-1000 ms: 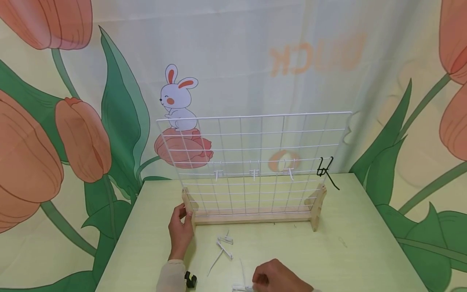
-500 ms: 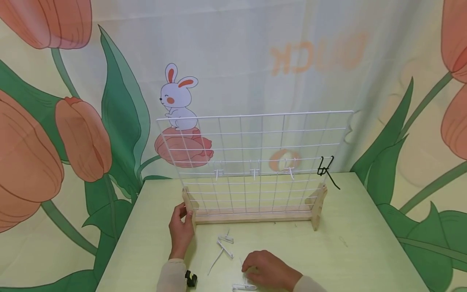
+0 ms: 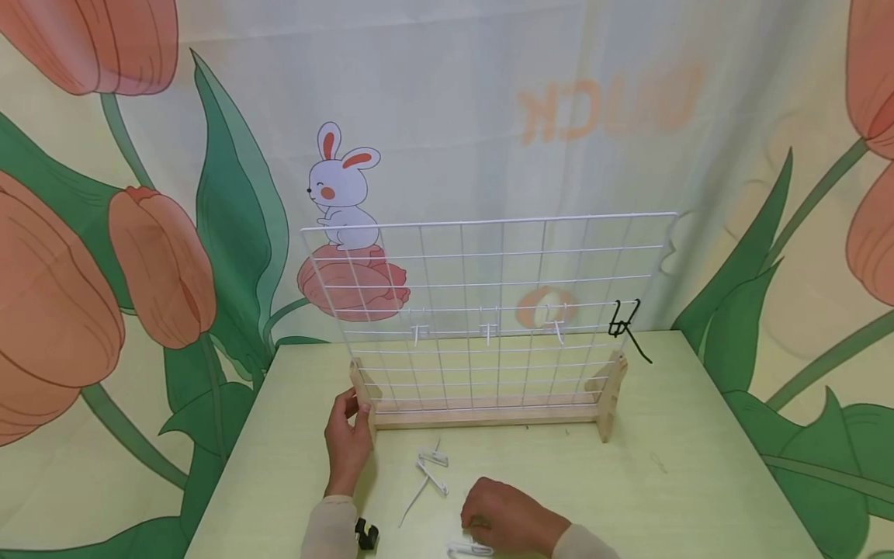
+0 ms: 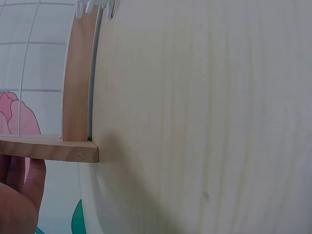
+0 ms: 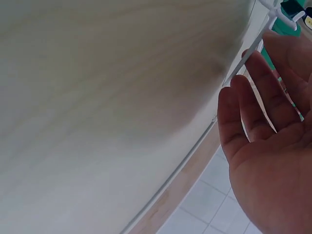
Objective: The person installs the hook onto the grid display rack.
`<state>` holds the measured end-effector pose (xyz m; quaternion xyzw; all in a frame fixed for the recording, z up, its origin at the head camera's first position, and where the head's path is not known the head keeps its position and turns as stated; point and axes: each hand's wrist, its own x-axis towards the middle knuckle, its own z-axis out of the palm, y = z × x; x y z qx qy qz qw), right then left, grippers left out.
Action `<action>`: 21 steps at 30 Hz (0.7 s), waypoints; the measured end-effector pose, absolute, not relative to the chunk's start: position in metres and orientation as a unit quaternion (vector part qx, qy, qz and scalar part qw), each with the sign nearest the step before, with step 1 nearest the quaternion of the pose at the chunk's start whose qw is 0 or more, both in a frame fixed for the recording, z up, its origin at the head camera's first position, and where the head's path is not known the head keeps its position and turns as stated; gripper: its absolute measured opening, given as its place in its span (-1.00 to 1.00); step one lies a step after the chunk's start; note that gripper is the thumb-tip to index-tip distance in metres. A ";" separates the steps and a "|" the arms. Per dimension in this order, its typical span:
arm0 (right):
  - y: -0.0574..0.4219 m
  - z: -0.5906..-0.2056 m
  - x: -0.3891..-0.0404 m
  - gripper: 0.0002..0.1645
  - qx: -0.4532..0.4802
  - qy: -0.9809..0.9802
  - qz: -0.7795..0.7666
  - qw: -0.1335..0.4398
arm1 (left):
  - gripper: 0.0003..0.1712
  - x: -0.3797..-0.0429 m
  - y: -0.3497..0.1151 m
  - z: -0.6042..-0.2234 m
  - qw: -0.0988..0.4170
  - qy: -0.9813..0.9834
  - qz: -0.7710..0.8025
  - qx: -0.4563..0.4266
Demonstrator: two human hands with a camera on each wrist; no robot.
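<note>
At the left end of a white wire grid rack (image 3: 489, 223), my left hand (image 3: 346, 444) rests its fingertips on the outer face of the wooden side support (image 3: 362, 396). Its fingers (image 4: 35, 178) meet the board well back from the front end. My right hand (image 3: 513, 516) is low over the tabletop, fingers loosely bent. In the right wrist view its fingertips (image 5: 248, 54) are right at the rod of a white wire hook (image 5: 238, 68). From the head view, the base of this hook (image 3: 470, 549) lies on the table, its rod hidden under my hand.
Several white hooks (image 3: 488, 330) hang on the grid, and a black hook (image 3: 618, 328) hangs at its right. Two more white hooks (image 3: 431, 477) lie on the table before the rack. A small black object (image 3: 366, 534) sits beside my left sleeve. A printed curtain stands behind.
My right hand has moved a little left and away from me, from beside the hook's base to over its rod. The left hand has stayed at the support.
</note>
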<state>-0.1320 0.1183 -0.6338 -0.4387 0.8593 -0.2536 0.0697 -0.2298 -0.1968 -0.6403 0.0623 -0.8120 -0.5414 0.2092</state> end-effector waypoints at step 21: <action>0.150 -0.651 -0.127 -0.92 -0.369 0.887 -0.267 0.069 | -0.58 -0.230 -0.197 -0.640 0.221 -0.813 -0.536 0.061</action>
